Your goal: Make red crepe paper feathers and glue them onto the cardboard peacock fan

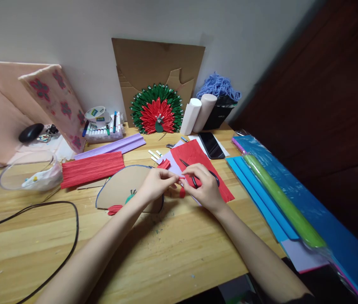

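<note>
My left hand [157,182] and my right hand [203,185] meet over the wooden table [166,249], both pinching a small red paper piece [182,192] between the fingertips. Black scissors [194,177] sit in my right hand, blades pointing away over a red paper sheet [198,162]. Just left of my left hand lies a fan-shaped cardboard cutout [122,190] with a red petal [115,209] and a green bit glued on it.
A finished red and green paper fan [156,110] leans on cardboard at the wall. Red crepe [92,168] and purple crepe [112,146], markers [104,126], a phone [211,145], white rolls [196,114], blue and green paper rolls [280,198], a black cable [55,211] and a clear bowl [28,171] lie around.
</note>
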The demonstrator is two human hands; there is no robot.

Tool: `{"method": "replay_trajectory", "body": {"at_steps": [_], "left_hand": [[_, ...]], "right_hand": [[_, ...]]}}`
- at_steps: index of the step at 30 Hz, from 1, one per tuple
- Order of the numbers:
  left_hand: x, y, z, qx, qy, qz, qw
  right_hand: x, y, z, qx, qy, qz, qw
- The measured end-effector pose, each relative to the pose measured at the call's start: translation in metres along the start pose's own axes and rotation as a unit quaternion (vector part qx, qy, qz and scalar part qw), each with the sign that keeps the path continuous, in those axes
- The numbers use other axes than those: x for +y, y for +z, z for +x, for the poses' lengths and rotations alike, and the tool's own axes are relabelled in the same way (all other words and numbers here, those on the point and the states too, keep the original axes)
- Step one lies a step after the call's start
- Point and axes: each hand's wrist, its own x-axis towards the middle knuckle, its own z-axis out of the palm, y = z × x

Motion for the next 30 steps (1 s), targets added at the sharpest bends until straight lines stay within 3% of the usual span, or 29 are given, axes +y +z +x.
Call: {"method": "replay_trajectory", "body": {"at_steps": [5, 8, 15, 23, 30], "left_hand": [[0.000, 0.005, -0.003, 0.022, 0.044, 0.079, 0.996], [-0.002, 0.006, -0.006, 0.039, 0.093, 0.139, 0.985], [0.001, 0.007, -0.010, 0.074, 0.198, 0.237, 0.948], [0.004, 0.008, -0.011, 0.081, 0.202, 0.270, 0.938], [0.012, -0.011, -0.010, 0.149, 0.189, 0.290, 0.926]], "right_hand": [[0.002, 0.006, -0.001, -0.020, 0.168, 0.137, 0.976], [0.002, 0.006, -0.002, -0.018, 0.215, 0.176, 0.961], [0.001, 0.007, -0.004, 0.000, 0.184, 0.156, 0.970], [-0.004, 0.006, -0.006, 0.008, 0.144, 0.114, 0.983], [0.001, 0.001, -0.002, 0.028, 0.203, 0.143, 0.968]]}}
